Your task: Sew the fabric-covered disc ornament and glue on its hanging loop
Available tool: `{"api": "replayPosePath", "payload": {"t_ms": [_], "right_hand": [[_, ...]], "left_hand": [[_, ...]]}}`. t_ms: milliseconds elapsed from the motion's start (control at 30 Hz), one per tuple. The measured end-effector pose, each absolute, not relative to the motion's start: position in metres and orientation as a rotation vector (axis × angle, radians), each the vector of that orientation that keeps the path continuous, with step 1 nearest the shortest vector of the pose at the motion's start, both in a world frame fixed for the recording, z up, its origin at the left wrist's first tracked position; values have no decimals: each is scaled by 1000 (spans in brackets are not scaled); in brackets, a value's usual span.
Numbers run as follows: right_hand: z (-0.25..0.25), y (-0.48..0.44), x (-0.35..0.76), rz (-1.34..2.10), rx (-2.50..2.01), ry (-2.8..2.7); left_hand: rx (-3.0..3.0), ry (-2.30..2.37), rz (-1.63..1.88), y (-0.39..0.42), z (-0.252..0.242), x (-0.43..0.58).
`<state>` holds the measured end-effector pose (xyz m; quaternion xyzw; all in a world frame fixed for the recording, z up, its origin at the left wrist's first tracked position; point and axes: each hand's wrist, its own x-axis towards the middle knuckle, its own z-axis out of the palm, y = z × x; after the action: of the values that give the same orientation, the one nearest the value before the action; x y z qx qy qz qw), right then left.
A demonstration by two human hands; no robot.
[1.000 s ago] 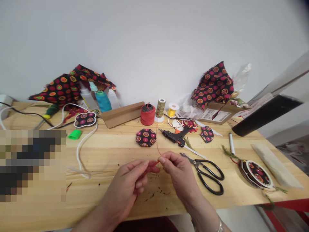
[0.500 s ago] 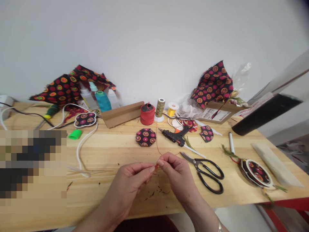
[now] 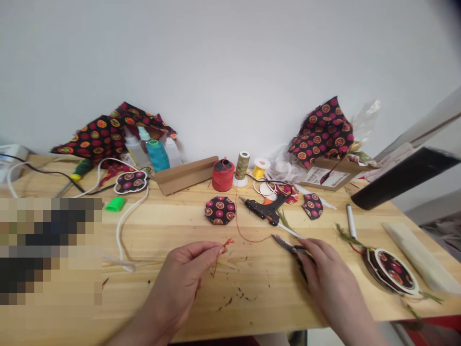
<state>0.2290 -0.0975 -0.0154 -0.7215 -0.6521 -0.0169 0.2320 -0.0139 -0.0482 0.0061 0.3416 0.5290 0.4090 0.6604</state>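
Between thumb and forefinger, my left hand (image 3: 180, 276) pinches a short bunch of red thread (image 3: 228, 243); its frayed ends stick up and one strand hangs down. My right hand (image 3: 329, 278) is closed around the black handles of the scissors (image 3: 283, 243), covering most of them. The scissors lie on the table with their blades pointing to the upper left. A long thin red strand (image 3: 240, 234) curves across the wood from near the spools to the scissors' tip. Beyond my left hand lies an octagonal patterned fabric piece (image 3: 220, 210).
A black glue gun (image 3: 264, 210) rests just behind the scissors. Red (image 3: 222, 176), olive (image 3: 243, 166) and yellow (image 3: 260, 169) thread spools stand by the wall. At right are a round fabric-covered piece (image 3: 394, 270) and a marker (image 3: 350, 222). Dark scraps (image 3: 230, 302) litter the wooden table (image 3: 173, 221).
My right hand has let go of the red thread and moved right onto the scissors. My left hand still pinches the thread. The view has shifted slightly.
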Motion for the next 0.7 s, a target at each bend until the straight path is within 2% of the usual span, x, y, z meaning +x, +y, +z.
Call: {"api": "replayPosePath", "payload": {"t_ms": [100, 267, 700], "right_hand": [[-32, -110, 261, -160, -2052, -1971], [-46, -117, 281, -152, -2009, -2163], [-30, -123, 284, -167, -1970, -2130]], "left_hand": [[736, 1182, 957, -44, 8, -15], [715, 1172, 964, -40, 6, -16], [762, 1175, 961, -41, -6, -20]]}}
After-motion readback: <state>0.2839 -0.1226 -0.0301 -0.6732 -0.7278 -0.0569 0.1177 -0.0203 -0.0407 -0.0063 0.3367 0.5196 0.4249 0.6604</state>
